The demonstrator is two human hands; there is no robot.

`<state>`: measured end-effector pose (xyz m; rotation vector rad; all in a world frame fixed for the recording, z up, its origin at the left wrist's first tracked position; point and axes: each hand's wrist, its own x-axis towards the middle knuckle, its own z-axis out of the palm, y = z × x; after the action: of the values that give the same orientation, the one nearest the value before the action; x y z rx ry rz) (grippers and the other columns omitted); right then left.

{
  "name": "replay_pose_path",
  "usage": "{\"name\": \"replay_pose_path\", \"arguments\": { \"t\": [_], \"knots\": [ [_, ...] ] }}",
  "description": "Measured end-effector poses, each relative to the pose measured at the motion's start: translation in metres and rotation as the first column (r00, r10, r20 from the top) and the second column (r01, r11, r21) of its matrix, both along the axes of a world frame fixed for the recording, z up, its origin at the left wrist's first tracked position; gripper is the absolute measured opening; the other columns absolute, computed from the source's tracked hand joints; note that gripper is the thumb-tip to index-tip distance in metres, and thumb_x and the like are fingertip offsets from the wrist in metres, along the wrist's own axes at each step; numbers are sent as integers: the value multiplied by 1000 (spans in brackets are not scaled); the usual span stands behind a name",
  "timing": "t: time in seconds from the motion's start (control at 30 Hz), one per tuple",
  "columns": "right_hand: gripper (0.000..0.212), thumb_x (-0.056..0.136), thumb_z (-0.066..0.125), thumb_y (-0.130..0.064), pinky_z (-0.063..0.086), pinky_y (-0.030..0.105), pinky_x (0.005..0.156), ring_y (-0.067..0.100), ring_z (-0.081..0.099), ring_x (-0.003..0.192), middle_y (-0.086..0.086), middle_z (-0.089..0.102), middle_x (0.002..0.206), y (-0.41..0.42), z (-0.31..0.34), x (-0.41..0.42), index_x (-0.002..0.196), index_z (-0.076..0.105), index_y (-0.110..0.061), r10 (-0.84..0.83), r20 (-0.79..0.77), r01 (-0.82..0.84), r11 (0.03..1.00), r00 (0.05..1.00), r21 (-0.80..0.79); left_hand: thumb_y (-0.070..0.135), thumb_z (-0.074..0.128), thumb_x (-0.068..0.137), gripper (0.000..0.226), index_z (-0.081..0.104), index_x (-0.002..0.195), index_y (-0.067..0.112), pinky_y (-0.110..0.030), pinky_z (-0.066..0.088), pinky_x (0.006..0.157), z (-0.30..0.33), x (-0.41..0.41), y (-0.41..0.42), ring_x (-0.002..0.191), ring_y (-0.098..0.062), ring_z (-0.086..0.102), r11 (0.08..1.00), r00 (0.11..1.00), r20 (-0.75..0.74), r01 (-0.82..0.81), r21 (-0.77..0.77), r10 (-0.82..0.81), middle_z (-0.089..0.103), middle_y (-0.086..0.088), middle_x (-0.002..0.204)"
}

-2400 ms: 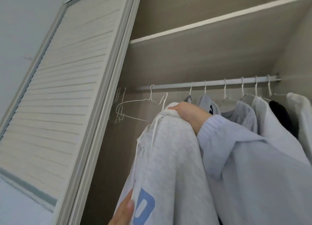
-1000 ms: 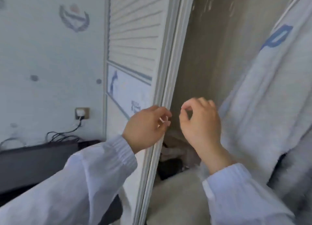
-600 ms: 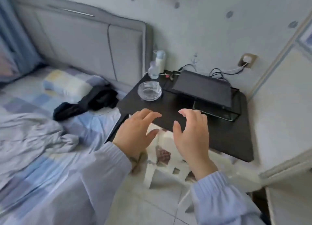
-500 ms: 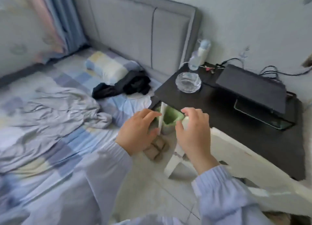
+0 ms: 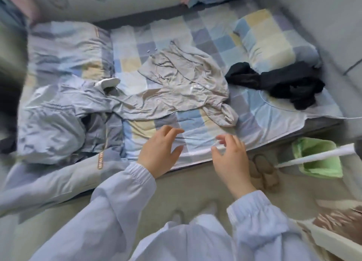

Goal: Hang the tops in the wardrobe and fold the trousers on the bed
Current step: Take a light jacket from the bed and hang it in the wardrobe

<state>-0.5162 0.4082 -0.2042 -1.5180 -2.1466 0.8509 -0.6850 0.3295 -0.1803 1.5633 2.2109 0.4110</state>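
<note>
Hands hover over the near edge of the bed (image 5: 254,111) in the head view, both empty. The left hand (image 5: 159,153) has its fingers spread and loosely bent above the checked sheet; the right hand (image 5: 231,158) is beside it, fingers relaxed and slightly blurred, holding nothing. Both wear pale blue sleeves (image 5: 117,198).

Just beyond the fingertips lies a crumpled grey garment (image 5: 180,88), spread across the middle of the bed, its cuffed end (image 5: 227,115) nearest the right hand but apart from it. To the left hand's side sits a heap of pale blue clothes (image 5: 51,123), with a white-cuffed piece (image 5: 107,82) on top. A black garment (image 5: 284,84) lies bunched further right, against the checked pillow (image 5: 274,43).

A striped label (image 5: 100,158) on the blue fabric at the bed's edge bears writing, too small and blurred to read; a similar tag (image 5: 96,31) shows on the folded quilt (image 5: 66,45) further back.

On the floor, slippers (image 5: 264,172) rest beside a bin with a green liner (image 5: 319,158).
</note>
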Motion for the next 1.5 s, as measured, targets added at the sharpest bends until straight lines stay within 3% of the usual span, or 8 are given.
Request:
{"name": "replay_pose_path", "arguments": {
  "t": [0.27, 0.53, 0.87, 1.0, 1.2, 1.3, 1.4, 1.5],
  "knots": [
    [22, 85, 55, -12, 38, 30, 90, 19, 48, 104, -1, 56, 105, 161, -71, -58, 107, 56, -14, 178, 76, -166, 976, 981, -140, 28, 58, 89, 39, 50, 128, 22, -33, 47, 81, -50, -65, 125, 109, -19, 56, 982, 981, 31, -189, -21, 190, 49, 2, 122],
    [24, 87, 50, -13, 35, 30, 94, 20, 47, 107, 1, 58, 111, 290, -198, -88, 109, 57, -15, 249, 249, -194, 955, 936, -225, 32, 52, 92, 41, 44, 132, 28, -29, 39, 86, -167, -101, 258, 114, -18, 50, 974, 993, -5, -117, -195, 118, 44, 4, 127],
    [35, 84, 36, -24, 36, 33, 94, 24, 46, 114, 0, 55, 115, 387, -368, -87, 113, 55, -19, 413, 573, -352, 910, 708, -221, 30, 47, 93, 38, 46, 130, 26, -32, 40, 90, -359, -117, 384, 121, -20, 44, 935, 996, -82, -15, -355, -15, 45, 3, 133],
    [33, 86, 49, -23, 39, 35, 91, 25, 43, 115, 3, 50, 121, 413, -411, -96, 118, 49, -17, 252, 646, -197, 968, 721, -158, 30, 49, 90, 42, 45, 132, 26, -34, 41, 91, -429, -121, 407, 123, -20, 42, 918, 991, -135, -45, -395, -10, 45, 4, 134],
    [64, 75, 67, -41, 36, 38, 98, 28, 42, 123, 10, 49, 129, 424, -459, -99, 126, 43, -10, -12, 640, 208, 950, 768, -231, 29, 52, 86, 64, 24, 144, 31, -37, 34, 99, -509, -121, 405, 133, -20, 28, 942, 968, -249, -77, -326, -7, 27, 6, 147],
    [36, 85, 54, -27, 36, 35, 95, 27, 46, 120, 7, 55, 125, 423, -468, -95, 119, 53, -15, 119, 744, 124, 957, 657, -263, 31, 47, 92, 54, 30, 142, 41, -39, 29, 101, -524, -135, 406, 136, -19, 24, 954, 956, -292, -124, -274, 40, 27, 8, 150],
    [17, 93, 44, -22, 38, 33, 80, 32, 54, 110, 12, 61, 117, 424, -466, -90, 95, 59, -15, 198, 662, 95, 920, 723, -379, 18, 42, 93, 32, 55, 120, 29, -35, 34, 84, -509, -147, 411, 118, -25, 49, 955, 963, -193, -225, -193, 188, 57, -1, 128],
    [26, 97, 35, -22, 34, 32, 72, 35, 55, 104, 19, 61, 111, 425, -430, -85, 87, 56, -10, 125, 575, 171, 885, 808, -433, 12, 41, 92, 22, 58, 106, 14, -35, 36, 70, -464, -157, 407, 96, -39, 57, 909, 918, -1, -393, -141, 397, 65, -20, 105]
  ]
}}
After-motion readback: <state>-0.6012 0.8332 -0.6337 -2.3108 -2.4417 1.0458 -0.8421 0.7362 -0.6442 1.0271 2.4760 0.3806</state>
